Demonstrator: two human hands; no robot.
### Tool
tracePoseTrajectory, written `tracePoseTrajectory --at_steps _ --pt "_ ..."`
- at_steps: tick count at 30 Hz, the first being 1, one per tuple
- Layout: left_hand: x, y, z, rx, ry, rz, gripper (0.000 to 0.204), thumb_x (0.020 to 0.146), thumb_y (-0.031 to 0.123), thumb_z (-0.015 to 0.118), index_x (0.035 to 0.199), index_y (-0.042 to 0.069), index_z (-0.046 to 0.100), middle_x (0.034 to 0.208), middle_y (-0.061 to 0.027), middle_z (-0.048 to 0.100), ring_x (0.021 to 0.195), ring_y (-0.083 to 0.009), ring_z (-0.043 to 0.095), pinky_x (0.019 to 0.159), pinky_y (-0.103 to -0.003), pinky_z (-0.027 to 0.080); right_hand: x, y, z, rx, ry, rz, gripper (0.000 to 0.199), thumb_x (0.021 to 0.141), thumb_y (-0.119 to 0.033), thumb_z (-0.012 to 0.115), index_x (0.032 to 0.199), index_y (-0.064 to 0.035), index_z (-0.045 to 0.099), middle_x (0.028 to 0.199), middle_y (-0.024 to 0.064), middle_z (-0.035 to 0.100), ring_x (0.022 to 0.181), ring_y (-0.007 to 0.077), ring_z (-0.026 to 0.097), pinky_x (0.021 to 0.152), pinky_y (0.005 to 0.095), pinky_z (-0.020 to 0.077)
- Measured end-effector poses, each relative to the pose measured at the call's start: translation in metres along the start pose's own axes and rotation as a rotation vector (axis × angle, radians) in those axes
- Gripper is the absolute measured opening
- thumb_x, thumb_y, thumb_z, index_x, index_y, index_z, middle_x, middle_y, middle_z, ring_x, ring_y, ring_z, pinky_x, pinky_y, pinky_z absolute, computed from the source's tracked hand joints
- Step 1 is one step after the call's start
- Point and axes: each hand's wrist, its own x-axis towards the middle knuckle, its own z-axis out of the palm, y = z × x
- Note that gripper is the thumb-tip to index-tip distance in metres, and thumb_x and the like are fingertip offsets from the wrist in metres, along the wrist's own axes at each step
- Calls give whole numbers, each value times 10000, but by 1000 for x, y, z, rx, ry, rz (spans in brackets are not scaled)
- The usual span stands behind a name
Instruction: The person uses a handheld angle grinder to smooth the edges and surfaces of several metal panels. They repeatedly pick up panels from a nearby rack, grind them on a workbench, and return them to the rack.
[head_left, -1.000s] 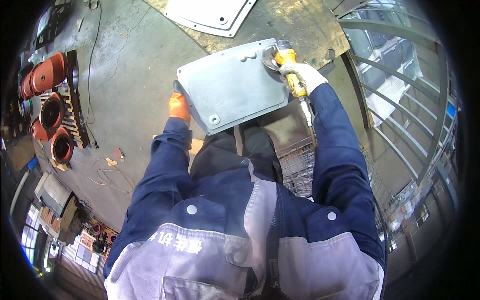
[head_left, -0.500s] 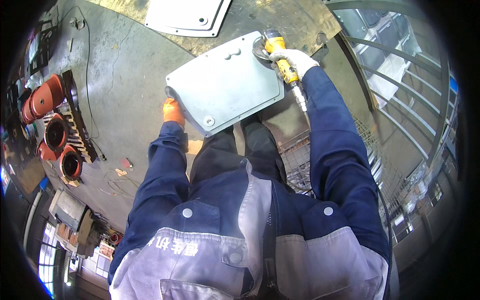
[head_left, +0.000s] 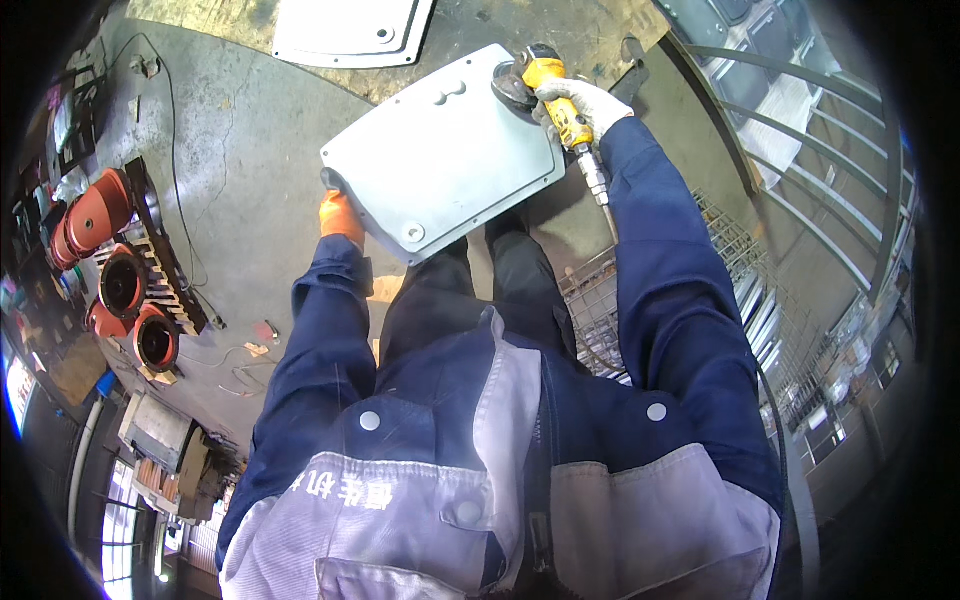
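A pale grey panel [head_left: 440, 155] with a flanged rim and small rim holes lies in front of me, its far part over the worktable. My left hand [head_left: 341, 212], in an orange glove with dark fingertips, grips the panel's left edge. In a white glove, my right hand [head_left: 590, 105] is wrapped round a yellow pneumatic sander [head_left: 562, 98]. The sander's dark round disc [head_left: 513, 87] sits at the panel's far right corner; whether it spins cannot be told. A metal coupling and hose run from the sander back along my right forearm.
Another pale panel [head_left: 350, 32] lies on the worn worktable [head_left: 480, 40]. To the right are curved metal bars [head_left: 800, 160] and a wire mesh basket [head_left: 600, 300]. Several red round castings [head_left: 105, 215] stand on a pallet at the left. A cable [head_left: 175, 150] crosses the floor.
The sander's disc, partly beyond the panel's corner before, now lies more over its surface. The panel and both hands appear slightly higher and further left in view, as do the surroundings partly.
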Motion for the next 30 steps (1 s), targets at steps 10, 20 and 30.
tracePoseTrajectory --at_steps 10,20,30 --pt "-16 23 7 73 -1 -35 647 919 572 444 1196 -2 553 1090 -116 638 941 -260 598 813 -351 476 -52 77 -53 286 -21 133 356 771 -159 669 1051 -19 501 774 102 585 557 174 574 472 288 514" --pt "-107 96 67 78 -37 -101 620 951 522 378 1318 26 442 1274 -139 562 1145 -290 549 965 -431 426 -159 151 -45 198 -93 223 275 760 -149 691 959 -13 560 726 74 598 549 160 584 481 281 498" --pt "-124 128 91 35 -80 -199 478 940 466 437 1163 70 588 1105 -93 664 921 -278 660 821 -474 514 -214 160 20 -291 -212 -40 293 710 -162 755 921 0 633 745 62 624 655 142 601 618 260 481"
